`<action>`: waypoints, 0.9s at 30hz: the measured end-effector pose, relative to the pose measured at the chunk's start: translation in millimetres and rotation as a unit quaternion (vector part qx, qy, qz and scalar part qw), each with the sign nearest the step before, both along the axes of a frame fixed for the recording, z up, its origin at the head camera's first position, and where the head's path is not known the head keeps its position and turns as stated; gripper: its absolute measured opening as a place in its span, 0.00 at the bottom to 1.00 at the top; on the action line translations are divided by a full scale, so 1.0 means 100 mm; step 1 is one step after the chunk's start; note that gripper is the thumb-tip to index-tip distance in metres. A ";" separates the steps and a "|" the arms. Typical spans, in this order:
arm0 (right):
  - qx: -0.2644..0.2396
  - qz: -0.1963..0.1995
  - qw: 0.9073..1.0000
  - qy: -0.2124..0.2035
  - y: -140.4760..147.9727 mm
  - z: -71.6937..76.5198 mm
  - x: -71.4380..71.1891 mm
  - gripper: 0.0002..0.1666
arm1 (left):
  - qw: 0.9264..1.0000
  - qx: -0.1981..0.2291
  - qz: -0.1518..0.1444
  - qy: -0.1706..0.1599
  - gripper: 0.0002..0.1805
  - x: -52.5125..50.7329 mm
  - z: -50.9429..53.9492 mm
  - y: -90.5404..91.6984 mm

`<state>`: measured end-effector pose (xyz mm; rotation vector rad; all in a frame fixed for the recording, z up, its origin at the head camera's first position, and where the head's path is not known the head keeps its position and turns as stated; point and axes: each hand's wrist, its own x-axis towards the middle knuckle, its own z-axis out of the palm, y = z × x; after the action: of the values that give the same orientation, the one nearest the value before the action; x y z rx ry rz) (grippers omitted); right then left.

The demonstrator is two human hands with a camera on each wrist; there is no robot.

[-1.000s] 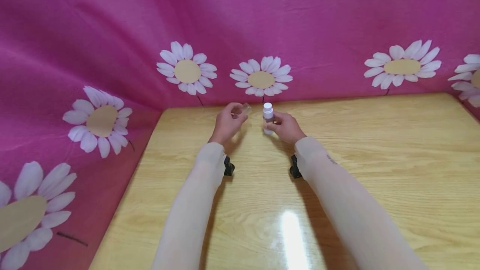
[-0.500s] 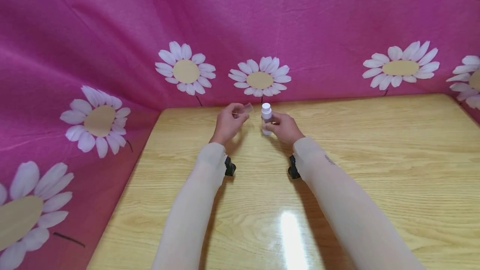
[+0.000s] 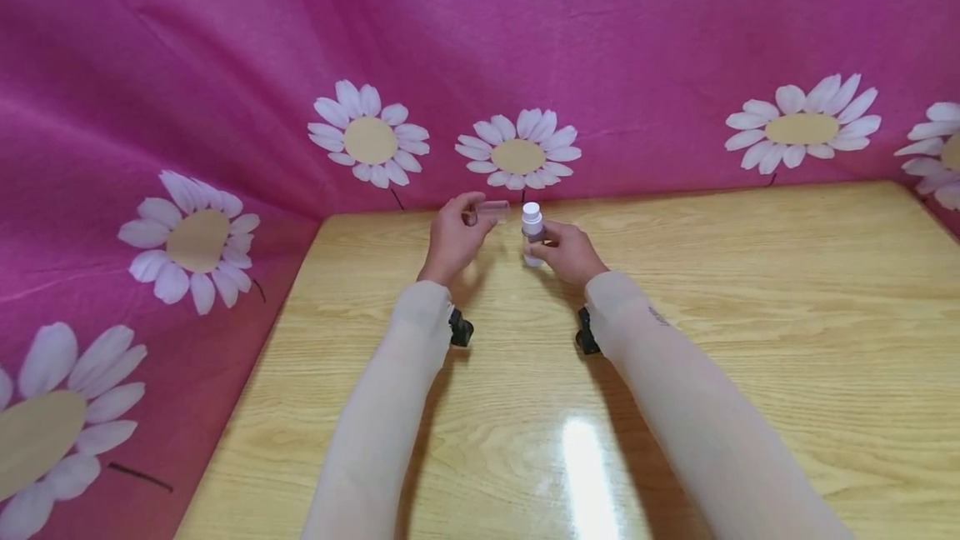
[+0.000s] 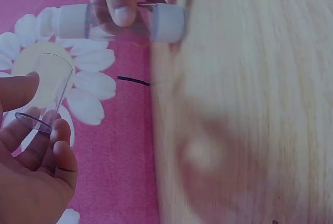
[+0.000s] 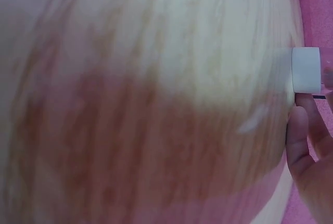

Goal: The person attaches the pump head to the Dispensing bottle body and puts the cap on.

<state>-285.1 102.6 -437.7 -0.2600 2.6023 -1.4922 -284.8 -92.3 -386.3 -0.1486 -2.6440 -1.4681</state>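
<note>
A small bottle (image 3: 532, 223) with a clear body and white top and base stands upright near the table's far edge. My right hand (image 3: 572, 253) grips it round the middle. In the left wrist view the bottle (image 4: 169, 23) shows its white base and narrower white pump top. A little to its left, my left hand (image 3: 453, 238) pinches a clear cap (image 3: 492, 207) between thumb and fingers. The cap lies tilted nearly sideways, apart from the bottle. In the right wrist view only the white base (image 5: 306, 70) and part of my right hand (image 5: 312, 156) show.
The wooden table (image 3: 712, 315) spreads under both arms. A pink cloth (image 3: 637, 65) with white daisies hangs along the back and left edges. Black wrist cameras sit on both wrists. A light reflection gleams on the near tabletop.
The clear cap in my left hand has turned from pointing up and right to nearly level, showing more of its length. The left fingers have risen slightly. My right hand and the bottle hold about still.
</note>
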 end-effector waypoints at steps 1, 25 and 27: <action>0.001 -0.001 1.000 0.002 0.00 0.00 0.00 0.26 | 1.000 0.009 0.002 0.000 0.25 0.00 0.01 0.00; 0.011 0.005 1.000 0.004 0.00 0.01 -0.01 0.26 | 0.997 0.060 -0.042 0.040 0.24 -0.04 0.23 0.11; 0.010 0.005 1.000 0.005 -0.01 0.01 -0.01 0.26 | 0.997 0.049 -0.052 0.035 0.24 -0.03 0.26 0.12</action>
<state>-286.3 101.7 -436.9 -0.2797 2.6185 -1.4644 -287.7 -80.2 -360.8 -0.3280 -2.5380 -1.5897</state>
